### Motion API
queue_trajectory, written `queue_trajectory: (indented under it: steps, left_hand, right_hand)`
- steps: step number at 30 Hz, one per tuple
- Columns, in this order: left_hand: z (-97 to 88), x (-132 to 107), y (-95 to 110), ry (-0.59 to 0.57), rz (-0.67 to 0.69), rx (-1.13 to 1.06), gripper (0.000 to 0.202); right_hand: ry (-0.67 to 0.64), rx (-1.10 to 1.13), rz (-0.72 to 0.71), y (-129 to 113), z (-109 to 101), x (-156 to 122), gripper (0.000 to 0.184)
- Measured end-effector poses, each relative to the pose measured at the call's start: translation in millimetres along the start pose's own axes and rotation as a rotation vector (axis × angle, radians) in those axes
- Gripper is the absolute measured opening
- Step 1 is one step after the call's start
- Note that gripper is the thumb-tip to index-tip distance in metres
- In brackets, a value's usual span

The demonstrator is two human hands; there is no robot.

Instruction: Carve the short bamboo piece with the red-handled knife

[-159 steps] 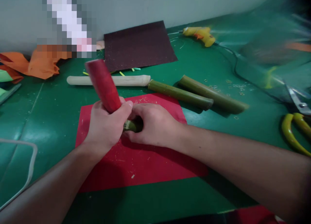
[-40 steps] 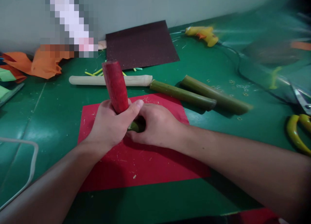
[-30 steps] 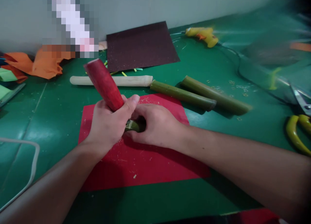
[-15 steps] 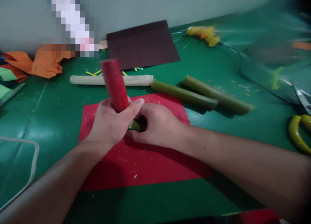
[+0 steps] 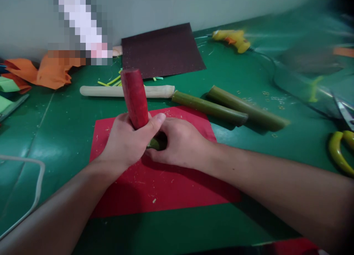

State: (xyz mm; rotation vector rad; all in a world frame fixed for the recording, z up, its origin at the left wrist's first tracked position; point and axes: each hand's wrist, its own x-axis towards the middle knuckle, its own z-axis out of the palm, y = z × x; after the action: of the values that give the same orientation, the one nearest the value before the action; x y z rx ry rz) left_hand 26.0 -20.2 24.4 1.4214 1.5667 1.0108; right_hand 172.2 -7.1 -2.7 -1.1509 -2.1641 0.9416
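My left hand (image 5: 125,138) is wrapped round a thick red handle (image 5: 135,100) that stands nearly upright; whatever the handle ends in is hidden behind my fingers. Close against it, my right hand (image 5: 179,140) grips a green bamboo piece (image 5: 157,142), of which only a short stretch shows between the two hands. Both hands are just above a red sheet (image 5: 157,188) dotted with small pale shavings. Beyond them lie a pale peeled stick (image 5: 102,91) and two green bamboo lengths, a nearer one (image 5: 210,107) and a farther one (image 5: 246,108).
A yellow glue gun (image 5: 232,39) with a dark cable rests at the back right, near a dark brown sheet (image 5: 163,52). Yellow-handled scissors (image 5: 337,151) lie at the right edge. Crumpled orange material (image 5: 52,72) is at the back left, and a white cord (image 5: 41,177) loops at left.
The red handle has swung slightly to the right and stands a little more upright. My left hand has shifted slightly right with it; my right hand looks unmoved.
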Motion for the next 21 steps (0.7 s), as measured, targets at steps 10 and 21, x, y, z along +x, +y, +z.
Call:
queue_trajectory:
  steps: [10,21]
  left_hand:
    - [2.8,-0.4,-2.2,0.143,0.068,-0.007,0.031]
    - [-1.2,0.1,-2.3,-0.008,0.062,0.008,0.04]
  right_hand:
    - [-0.007,-0.015,0.034,-0.8,1.5,0.5,0.018]
    - [-0.001,-0.012,-0.002,0.7,0.6,-0.5,0.018]
